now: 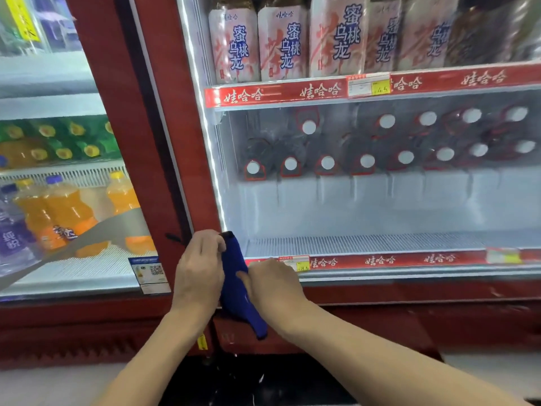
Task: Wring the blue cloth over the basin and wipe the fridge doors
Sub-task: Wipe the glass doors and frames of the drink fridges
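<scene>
The blue cloth (235, 291) is rolled into a thick twisted bundle, held upright in front of the red fridge frame. My left hand (200, 268) grips its upper part. My right hand (273, 284) grips its middle from the right, and the lower end hangs free below. A dark basin (251, 382) lies directly beneath the cloth at the bottom of the view, with water drops falling toward it. The right glass fridge door (380, 200) is just behind my hands; the left glass door (67, 200) stands to the left.
Red door frames (164, 142) meet between the two doors. Bottles fill the shelves behind the glass: orange drinks at left, white-capped bottles and tea cartons at right. A pale floor shows on both sides of the basin.
</scene>
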The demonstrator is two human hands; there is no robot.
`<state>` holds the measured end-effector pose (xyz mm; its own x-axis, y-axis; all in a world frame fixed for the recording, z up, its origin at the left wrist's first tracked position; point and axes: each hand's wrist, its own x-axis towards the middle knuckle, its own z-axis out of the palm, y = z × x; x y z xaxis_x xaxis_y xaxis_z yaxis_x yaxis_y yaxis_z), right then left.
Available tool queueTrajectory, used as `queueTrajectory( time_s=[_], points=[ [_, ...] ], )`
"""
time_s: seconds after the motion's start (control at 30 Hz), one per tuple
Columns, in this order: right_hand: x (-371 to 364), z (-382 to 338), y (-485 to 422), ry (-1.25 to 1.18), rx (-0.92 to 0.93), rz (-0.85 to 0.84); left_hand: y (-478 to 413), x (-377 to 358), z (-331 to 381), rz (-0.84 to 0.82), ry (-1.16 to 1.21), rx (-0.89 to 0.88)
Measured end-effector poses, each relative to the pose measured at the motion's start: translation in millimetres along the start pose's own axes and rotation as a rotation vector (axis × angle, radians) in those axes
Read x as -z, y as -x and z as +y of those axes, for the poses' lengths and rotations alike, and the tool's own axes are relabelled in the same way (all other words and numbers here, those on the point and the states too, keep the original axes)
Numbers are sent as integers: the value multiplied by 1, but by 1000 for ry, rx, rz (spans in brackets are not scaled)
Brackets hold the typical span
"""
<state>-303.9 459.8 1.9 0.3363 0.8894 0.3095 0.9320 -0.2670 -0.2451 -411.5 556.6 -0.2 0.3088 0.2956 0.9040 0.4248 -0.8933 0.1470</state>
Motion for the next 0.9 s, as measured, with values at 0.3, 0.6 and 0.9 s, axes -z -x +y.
queueTrajectory(
  time_s=[0.3, 0.6, 0.9],
  points=[
    [-2, 7, -15, 48, -12, 41, 17, -40, -2, 118, 172, 56],
    [14, 47, 18, 268, 297, 164, 46, -71, -22, -31, -191, -197],
    [-4, 126, 48, 397, 560, 241, 48, -105, -22, 97, -260, -176]
  ],
)
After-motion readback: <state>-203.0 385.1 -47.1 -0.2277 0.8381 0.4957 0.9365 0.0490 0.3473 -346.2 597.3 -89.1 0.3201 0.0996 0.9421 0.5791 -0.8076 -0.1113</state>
